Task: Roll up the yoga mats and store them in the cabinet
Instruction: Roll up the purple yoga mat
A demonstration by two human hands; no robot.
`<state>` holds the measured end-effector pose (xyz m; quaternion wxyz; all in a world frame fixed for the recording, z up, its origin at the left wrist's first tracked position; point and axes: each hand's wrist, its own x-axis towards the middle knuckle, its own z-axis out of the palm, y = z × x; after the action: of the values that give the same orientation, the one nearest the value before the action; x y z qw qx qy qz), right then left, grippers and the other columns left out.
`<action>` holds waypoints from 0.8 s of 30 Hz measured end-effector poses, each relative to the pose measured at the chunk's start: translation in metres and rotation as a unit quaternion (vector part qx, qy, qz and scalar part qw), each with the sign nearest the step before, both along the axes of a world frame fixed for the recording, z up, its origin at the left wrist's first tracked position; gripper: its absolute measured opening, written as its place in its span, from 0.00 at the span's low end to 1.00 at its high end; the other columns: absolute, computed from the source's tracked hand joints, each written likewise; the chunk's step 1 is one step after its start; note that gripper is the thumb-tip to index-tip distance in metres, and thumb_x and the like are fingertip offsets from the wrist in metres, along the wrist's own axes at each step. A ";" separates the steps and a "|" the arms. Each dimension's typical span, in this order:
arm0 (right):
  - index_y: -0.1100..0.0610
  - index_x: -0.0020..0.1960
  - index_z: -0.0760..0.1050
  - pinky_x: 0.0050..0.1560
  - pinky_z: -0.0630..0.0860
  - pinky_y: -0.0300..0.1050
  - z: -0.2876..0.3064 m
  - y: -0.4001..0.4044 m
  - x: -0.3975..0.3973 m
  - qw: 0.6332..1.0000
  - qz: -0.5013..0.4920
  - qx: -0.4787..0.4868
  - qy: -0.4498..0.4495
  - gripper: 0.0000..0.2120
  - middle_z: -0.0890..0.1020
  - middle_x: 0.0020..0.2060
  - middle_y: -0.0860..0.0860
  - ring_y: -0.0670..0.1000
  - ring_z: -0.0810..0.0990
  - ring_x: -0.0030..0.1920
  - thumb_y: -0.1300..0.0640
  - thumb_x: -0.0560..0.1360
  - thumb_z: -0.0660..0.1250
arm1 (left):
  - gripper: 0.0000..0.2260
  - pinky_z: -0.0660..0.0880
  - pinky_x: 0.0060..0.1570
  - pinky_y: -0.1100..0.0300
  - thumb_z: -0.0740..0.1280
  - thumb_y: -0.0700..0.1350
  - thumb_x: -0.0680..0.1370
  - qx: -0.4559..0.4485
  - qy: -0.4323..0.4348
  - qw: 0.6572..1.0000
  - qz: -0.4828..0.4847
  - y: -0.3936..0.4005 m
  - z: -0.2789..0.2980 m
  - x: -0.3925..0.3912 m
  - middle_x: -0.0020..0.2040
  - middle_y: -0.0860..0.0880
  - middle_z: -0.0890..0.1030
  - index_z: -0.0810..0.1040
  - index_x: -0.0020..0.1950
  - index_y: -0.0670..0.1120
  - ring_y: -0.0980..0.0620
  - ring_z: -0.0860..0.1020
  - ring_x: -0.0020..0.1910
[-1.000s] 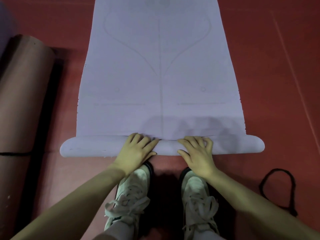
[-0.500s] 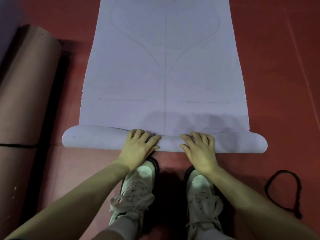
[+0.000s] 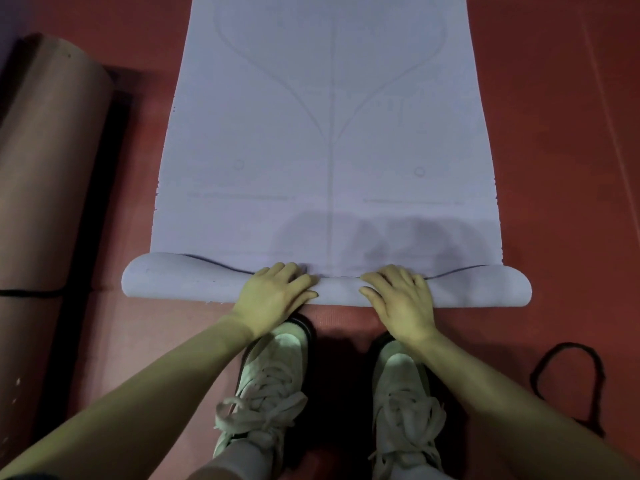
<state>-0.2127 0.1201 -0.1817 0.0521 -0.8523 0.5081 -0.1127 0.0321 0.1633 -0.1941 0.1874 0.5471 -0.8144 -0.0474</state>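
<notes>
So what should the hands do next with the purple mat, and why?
Probably push the roll forward another turn. Both the left hand and right hand press on its middle, and most of the purple yoga mat lies flat ahead.

The rolled end of the lilac yoga mat (image 3: 332, 133) is a little thicker than a second ago, and more of the flat sheet is wound into it. The left hand (image 3: 273, 299) and right hand (image 3: 401, 299) both sit further over the top of the roll (image 3: 162, 278), fingers (image 3: 294, 271) reaching its far side. The roll's outer ends now lift into a wavy dark seam. It seems to lie slightly farther from the white shoes (image 3: 273, 375), though the camera's own shift blurs that.
</notes>
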 end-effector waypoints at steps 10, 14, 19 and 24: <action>0.51 0.52 0.79 0.53 0.62 0.52 0.000 -0.025 -0.007 0.995 0.097 -0.006 0.032 0.21 0.77 0.41 0.49 0.53 0.75 0.41 0.38 0.73 0.58 | 0.25 0.68 0.43 0.55 0.58 0.61 0.78 -0.052 -0.088 0.993 -0.066 -0.023 -0.004 0.006 0.49 0.45 0.80 0.81 0.56 0.41 0.46 0.75 0.43; 0.52 0.48 0.81 0.51 0.62 0.53 0.001 -0.033 -0.003 0.993 0.118 -0.020 0.008 0.18 0.78 0.39 0.48 0.53 0.77 0.38 0.41 0.73 0.60 | 0.19 0.72 0.45 0.53 0.60 0.54 0.80 -0.081 -0.084 0.993 -0.020 -0.014 -0.005 -0.006 0.49 0.43 0.81 0.80 0.59 0.42 0.44 0.78 0.43; 0.53 0.48 0.81 0.52 0.63 0.52 0.003 -0.029 0.003 0.995 0.092 -0.018 0.032 0.19 0.79 0.44 0.51 0.54 0.76 0.41 0.42 0.72 0.59 | 0.22 0.75 0.51 0.47 0.61 0.56 0.77 -0.061 -0.130 0.990 0.012 -0.007 -0.006 -0.015 0.54 0.42 0.81 0.80 0.60 0.41 0.43 0.79 0.49; 0.55 0.55 0.79 0.55 0.62 0.53 0.011 -0.029 0.005 0.991 0.107 -0.014 0.082 0.26 0.80 0.44 0.50 0.54 0.77 0.42 0.39 0.70 0.57 | 0.24 0.74 0.44 0.53 0.54 0.60 0.79 0.004 -0.080 0.997 -0.003 -0.026 -0.003 -0.005 0.52 0.49 0.82 0.81 0.60 0.45 0.47 0.80 0.45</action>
<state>-0.2074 0.0907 -0.1702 0.0105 -0.9086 0.4153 -0.0435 0.0268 0.1374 -0.1966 0.1191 0.5476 -0.8282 -0.0076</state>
